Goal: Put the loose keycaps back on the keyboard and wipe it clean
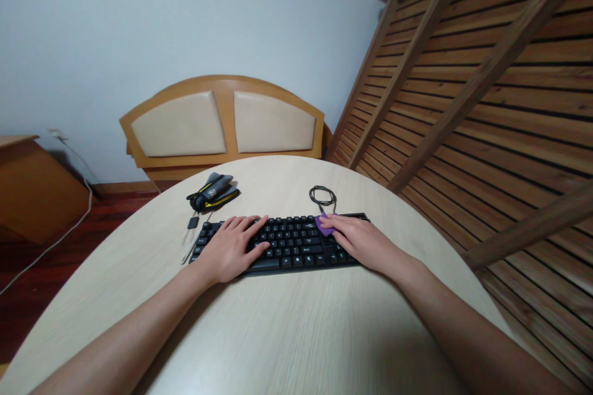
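A black keyboard (290, 244) lies flat on the round, pale wood-grain table (296, 327). Spread over its left part, my left hand (234, 249) rests with fingers and thumb apart, holding nothing. My right hand (354, 234) presses a small purple cloth (324, 226) against the keys at the upper right. Part of the cloth is hidden under the fingers. Behind the keyboard, near the cloth, sits a coiled black cable (323, 195).
Grey, black and yellow gloves (213, 192) lie bundled at the back left. Beside them are a small dark tool with thin prongs (193, 223) and a thin metal tool (186, 257). Behind the table stand a padded headboard (222, 117) and, rightward, leaning wooden slats (463, 111).
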A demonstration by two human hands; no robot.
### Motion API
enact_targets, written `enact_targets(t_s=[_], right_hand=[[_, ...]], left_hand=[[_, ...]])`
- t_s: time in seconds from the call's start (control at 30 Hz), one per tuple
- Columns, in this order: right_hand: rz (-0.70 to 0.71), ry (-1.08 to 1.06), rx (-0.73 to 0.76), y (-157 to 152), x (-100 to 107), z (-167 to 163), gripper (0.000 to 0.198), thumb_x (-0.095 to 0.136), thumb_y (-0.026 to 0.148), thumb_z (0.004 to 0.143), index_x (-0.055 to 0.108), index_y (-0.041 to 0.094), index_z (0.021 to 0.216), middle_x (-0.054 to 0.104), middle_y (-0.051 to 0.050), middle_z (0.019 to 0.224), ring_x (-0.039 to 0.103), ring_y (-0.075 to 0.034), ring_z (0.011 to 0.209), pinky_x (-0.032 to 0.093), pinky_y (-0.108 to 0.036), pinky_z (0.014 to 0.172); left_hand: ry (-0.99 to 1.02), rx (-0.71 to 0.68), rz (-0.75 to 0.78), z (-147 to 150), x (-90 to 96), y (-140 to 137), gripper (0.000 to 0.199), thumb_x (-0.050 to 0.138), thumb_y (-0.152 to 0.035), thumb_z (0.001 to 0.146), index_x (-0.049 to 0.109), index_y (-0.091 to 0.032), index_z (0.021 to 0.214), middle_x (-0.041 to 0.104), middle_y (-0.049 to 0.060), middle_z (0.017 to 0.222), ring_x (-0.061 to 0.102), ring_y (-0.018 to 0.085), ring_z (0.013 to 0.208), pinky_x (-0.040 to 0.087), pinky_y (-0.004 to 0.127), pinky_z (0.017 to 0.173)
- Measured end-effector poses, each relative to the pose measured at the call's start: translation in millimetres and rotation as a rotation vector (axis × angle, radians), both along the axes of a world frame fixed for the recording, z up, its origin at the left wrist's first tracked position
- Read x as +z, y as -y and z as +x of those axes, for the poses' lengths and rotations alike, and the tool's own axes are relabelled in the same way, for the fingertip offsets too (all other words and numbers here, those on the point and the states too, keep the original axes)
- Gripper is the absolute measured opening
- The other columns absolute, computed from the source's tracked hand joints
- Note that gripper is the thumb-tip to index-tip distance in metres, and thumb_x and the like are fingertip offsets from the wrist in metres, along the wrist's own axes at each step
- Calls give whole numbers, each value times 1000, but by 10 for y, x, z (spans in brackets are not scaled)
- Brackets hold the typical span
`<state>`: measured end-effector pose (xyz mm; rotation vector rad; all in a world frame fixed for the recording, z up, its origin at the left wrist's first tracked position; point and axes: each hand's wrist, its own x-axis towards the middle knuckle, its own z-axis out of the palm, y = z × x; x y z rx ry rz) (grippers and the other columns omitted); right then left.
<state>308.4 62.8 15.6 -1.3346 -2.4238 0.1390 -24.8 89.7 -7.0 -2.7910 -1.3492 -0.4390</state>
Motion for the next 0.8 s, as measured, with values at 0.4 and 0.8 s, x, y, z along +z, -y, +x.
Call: enact_targets(t_s=[0.4, 0.8], right_hand=[[-45, 44, 72, 178, 196, 13, 34, 47, 10, 95, 72, 24, 114, 71, -3, 125, 67, -20, 115, 54, -39, 100], [9, -147, -190, -71, -114, 197, 31, 45, 15, 97, 68, 21, 117, 67, -5, 133, 63, -21, 123, 48, -41, 107]], left_hand=[[26, -8, -5, 1, 1, 1, 62, 36, -62, 100, 41, -27, 152, 57, 8, 140, 53, 30, 125, 36, 51, 110], [-3, 1, -1, 9, 23, 9, 62, 36, -61, 101, 43, -23, 150, 57, 9, 141, 53, 30, 125, 37, 49, 109]])
